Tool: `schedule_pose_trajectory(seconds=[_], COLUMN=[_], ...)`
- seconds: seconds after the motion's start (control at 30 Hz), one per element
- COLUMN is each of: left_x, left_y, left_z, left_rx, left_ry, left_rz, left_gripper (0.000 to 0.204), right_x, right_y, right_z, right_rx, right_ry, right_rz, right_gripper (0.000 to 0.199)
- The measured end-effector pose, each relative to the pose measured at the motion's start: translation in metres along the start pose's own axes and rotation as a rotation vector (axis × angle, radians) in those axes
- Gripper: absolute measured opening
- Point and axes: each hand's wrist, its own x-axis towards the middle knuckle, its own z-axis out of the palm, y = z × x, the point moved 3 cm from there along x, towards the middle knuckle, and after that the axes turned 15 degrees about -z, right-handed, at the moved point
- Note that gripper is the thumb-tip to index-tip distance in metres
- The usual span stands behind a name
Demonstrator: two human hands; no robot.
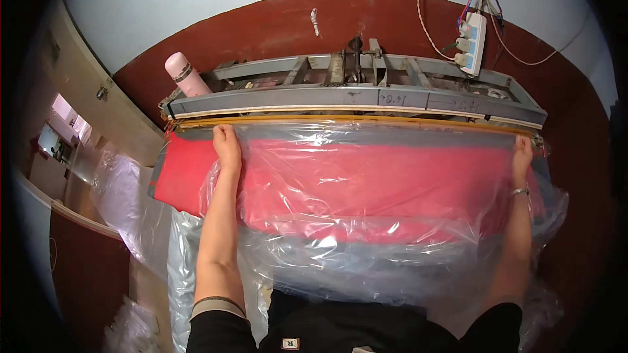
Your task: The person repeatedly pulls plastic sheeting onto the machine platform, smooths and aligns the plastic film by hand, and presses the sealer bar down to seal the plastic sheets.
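Observation:
A sheet of clear plastic film [366, 248] spreads over a red cloth [180, 180] and hangs down toward my body. With its fingers closed, my left hand [226, 145] pinches the far edge of the film near its left end. My right hand [522, 155], also closed, holds the same edge at the far right, a wristband on that wrist. Both arms reach straight forward. The film between the hands lies along a yellowish strip [366, 120] at the foot of a long grey metal bar frame [294, 100]. My fingertips are partly hidden from view.
A pink flask [186, 73] leans on the frame's left end. A white power strip [471, 44] with plugs and cords hangs against the wall at the right. More crumpled plastic [124, 189] lies at the left, by a door [98, 85] with a knob.

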Motion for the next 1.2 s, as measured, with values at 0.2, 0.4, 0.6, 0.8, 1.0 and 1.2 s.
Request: schedule_pose_trajectory(seconds=[0.2, 0.4, 0.6, 0.8, 1.0, 1.2], left_x=[0.026, 0.026, 0.036, 0.040, 0.011, -0.081], left_y=[-0.013, -0.010, -0.023, 0.015, 0.037, 0.052], left_z=[0.017, 0.013, 0.006, -0.026, -0.074, -0.065], left_rx=[-0.124, -0.061, -0.052, -0.028, 1.051, -0.365], left_ry=[-0.100, 0.073, 0.266, 0.048, -0.264, -0.928], left_rz=[-0.114, -0.101, -0.058, 0.015, 0.430, -0.605], left_gripper=[0.015, 0.009, 0.008, 0.015, 0.019, 0.015], right_x=[0.012, 0.012, 0.012, 0.007, -0.035, -0.120], right_y=[-0.005, -0.006, 0.002, -0.060, -0.143, -0.139], right_z=[0.025, 0.019, 0.015, 0.014, -0.091, -0.201], right_rx=[-0.136, -0.053, 0.133, -0.036, -0.174, -0.872], right_ry=[0.019, 0.011, 0.107, -0.226, -0.358, -1.139], right_rz=[-0.008, -0.061, 0.211, 0.095, 0.008, 0.530], right_gripper=[0.017, 0.013, 0.005, 0.014, 0.034, 0.010])
